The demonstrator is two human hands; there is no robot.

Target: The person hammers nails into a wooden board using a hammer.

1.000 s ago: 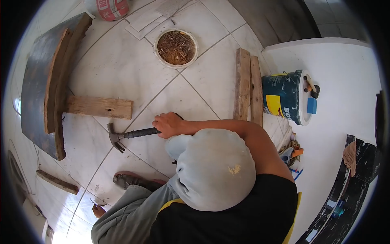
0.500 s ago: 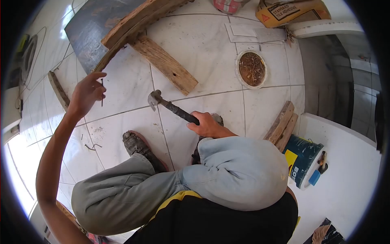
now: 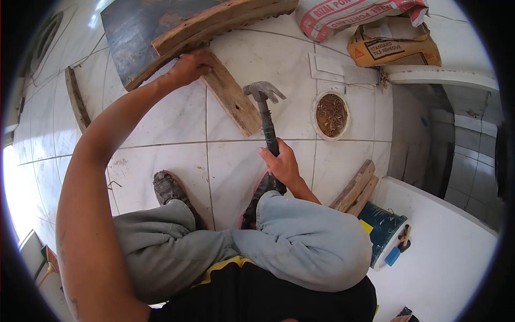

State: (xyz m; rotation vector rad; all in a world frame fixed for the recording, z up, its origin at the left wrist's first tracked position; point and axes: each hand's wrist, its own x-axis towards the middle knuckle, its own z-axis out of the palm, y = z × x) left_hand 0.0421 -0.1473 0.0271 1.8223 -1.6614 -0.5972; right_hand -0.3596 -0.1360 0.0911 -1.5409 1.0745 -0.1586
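One hammer (image 3: pixel 264 107), steel-headed and top-heavy, raised over the floor (image 3: pixel 161 123); right hand (image 3: pixel 280 163) closed low on its handle. Left hand (image 3: pixel 189 67) presses the stiff, rough plank (image 3: pixel 232 99) flat, fingers curled.

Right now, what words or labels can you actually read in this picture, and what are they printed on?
"STANDARD TILE ADHESIVE": on the brown paper bag at the top right.
"PORTLAND": partly readable red letters on the white sack beside it; the letters before that word are cut off and unclear.
Yellow label on the blue bucket: too small and hidden to read.
Hammer and wooden board: no readable marks.
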